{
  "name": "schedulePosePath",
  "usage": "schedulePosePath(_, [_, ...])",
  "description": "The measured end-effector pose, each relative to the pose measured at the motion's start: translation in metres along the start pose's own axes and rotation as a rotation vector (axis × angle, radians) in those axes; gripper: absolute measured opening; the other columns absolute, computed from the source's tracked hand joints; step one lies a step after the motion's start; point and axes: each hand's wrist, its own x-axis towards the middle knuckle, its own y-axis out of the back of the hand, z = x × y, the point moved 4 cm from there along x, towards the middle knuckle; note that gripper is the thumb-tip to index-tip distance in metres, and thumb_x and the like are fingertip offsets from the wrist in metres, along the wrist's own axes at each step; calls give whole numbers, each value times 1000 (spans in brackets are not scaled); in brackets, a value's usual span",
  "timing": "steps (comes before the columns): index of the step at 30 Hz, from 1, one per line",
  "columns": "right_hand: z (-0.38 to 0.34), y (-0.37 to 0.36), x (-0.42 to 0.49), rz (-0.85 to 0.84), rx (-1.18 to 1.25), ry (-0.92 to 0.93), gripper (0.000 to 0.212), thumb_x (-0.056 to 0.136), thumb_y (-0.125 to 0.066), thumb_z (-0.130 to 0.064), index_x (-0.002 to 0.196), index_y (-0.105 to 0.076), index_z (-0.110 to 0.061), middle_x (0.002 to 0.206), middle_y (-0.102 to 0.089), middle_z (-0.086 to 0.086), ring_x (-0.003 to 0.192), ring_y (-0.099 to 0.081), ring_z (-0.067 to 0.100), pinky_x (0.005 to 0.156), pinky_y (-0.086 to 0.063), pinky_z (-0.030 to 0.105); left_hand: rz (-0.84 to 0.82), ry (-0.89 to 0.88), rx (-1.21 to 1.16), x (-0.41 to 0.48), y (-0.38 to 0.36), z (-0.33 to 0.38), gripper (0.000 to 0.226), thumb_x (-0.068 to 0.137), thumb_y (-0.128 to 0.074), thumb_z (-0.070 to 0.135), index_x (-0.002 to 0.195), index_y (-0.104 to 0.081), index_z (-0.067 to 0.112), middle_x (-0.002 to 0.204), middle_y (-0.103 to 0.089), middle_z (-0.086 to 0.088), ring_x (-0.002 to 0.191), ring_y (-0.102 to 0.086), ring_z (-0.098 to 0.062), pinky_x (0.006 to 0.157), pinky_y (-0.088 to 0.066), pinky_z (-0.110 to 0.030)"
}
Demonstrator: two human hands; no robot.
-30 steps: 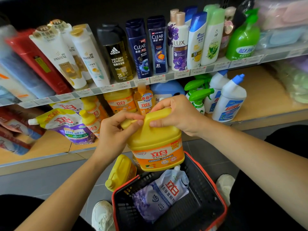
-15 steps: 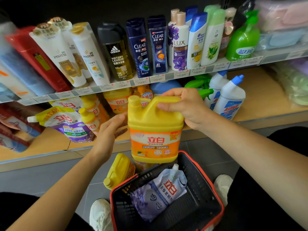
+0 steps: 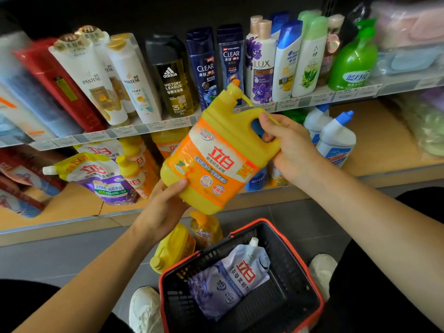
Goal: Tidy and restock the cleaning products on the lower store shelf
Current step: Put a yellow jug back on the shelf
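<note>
Over the black basket (image 3: pixel 288 272), my left fingers (image 3: pixel 175 186) and right fingers (image 3: pixel 268 122) clamped the yellow plastic jug (image 3: pixel 216 159), bound for a lower shelf (image 3: pixel 384 140) gap.

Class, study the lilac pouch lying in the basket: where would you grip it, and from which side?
I'd grip the pouch at the neck under its white cap, reaching down from above: it lies flat and the basket walls block the sides.

Tilted yellow detergent jug (image 3: pixel 216 159), right hand (image 3: pixel 292 146) gripping handle, left hand (image 3: pixel 163 207) cupping base
</note>
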Motion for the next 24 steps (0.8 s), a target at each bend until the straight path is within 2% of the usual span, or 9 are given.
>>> schedulePosePath(2, [6,0,-2,3,-45,15,14,87,-72,-24,95,-74,-14,65,-63,-2,65,-59,12,64,-51,31,19,-64,-43,2,-3,10,79,78,-84,33,147,-49,20,146,-57,-14,130,-58,-37,100,-53,-56])
schedulePosePath(4, [15,1,-6,1,-80,-23,20,89,-71,-25,103,-74,-11,93,-75,10,86,-72,21,75,-60,38,98,-126,-10,4,-1,20,70,85,-71,24,150,-45,18,144,-59,-15,128,-59,-39,94,-56,-56])
schedulePosePath(7, [29,6,-11,31,-226,-149,15,91,-71,-27,98,-75,-16,110,-73,16,102,-71,29,92,-56,52,267,-216,75,4,9,36,82,71,-79,28,146,-47,15,136,-64,-16,120,-64,-38,89,-58,-57])
schedulePosePath(10, [37,10,-14,126,-422,-122,12,89,-74,-27,99,-75,-21,108,-72,11,99,-69,24,96,-54,47,390,-319,300,2,15,53,88,56,-91,35,135,-56,20,124,-70,-6,111,-70,-28,82,-62,-49])
schedulePosePath(12, [32,8,-15,161,-546,78,38,83,-79,-31,118,-69,-19,120,-67,8,110,-63,22,95,-51,35,386,-400,552,-2,11,60,82,51,-94,46,124,-62,28,117,-71,6,107,-71,-16,78,-63,-33])
schedulePosePath(14, [26,-8,-19,-46,-799,326,68,75,-81,-42,136,-56,-23,134,-58,-1,122,-52,14,99,-42,28,344,-451,729,-5,2,64,78,49,-94,51,119,-63,36,116,-69,13,108,-68,-8,81,-60,-24])
schedulePosePath(18, [49,-32,-30,-469,-1341,474,106,59,-85,-61,150,-37,-33,143,-51,-6,127,-46,17,106,-38,44,181,-509,938,-12,-23,64,81,49,-95,45,122,-66,26,118,-67,11,110,-64,-1,88,-53,-17])
schedulePosePath(21, [63,-34,-34,-594,-1234,360,108,56,-89,-56,146,-32,-42,137,-55,-13,117,-55,7,97,-51,37,88,-501,987,-16,-35,64,82,49,-96,40,124,-67,21,119,-68,8,112,-64,-5,93,-55,-26])
schedulePosePath(24, [67,-29,-37,-611,-1067,343,100,55,-93,-51,140,-40,-43,129,-60,-16,115,-60,2,95,-54,35,-8,-462,1025,-16,-36,65,86,53,-95,44,130,-64,19,126,-66,4,119,-62,-10,99,-54,-40])
